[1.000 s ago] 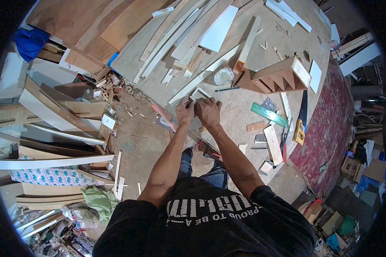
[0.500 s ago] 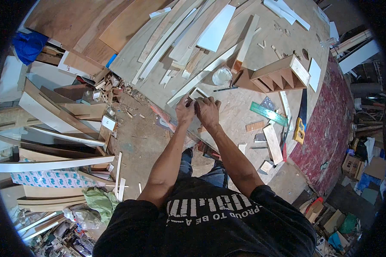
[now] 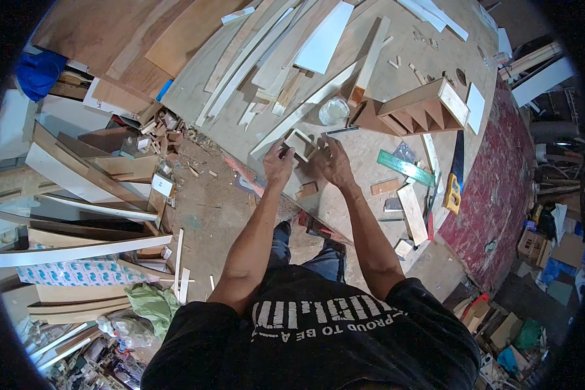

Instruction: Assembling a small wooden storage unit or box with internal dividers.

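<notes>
The left hand's (image 3: 277,167) fingers are loosely curled, thumb parted from them, beside the small wooden frame (image 3: 305,136); whether they touch it I cannot tell. The right hand's (image 3: 333,161) fingers are spread and bent, seemingly gripping nothing, just right of that frame. Beyond their tips lie a dark pencil-like stick (image 3: 344,130) and a round tub (image 3: 333,112).

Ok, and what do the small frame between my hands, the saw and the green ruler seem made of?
Small frame: probably wood or board, pale and matte, seemingly unpainted. Saw: dark, flat blade, likely metal; yellow handle, perhaps plastic or painted wood. Green ruler: likely plastic, glossy with a pale sheen.
</notes>
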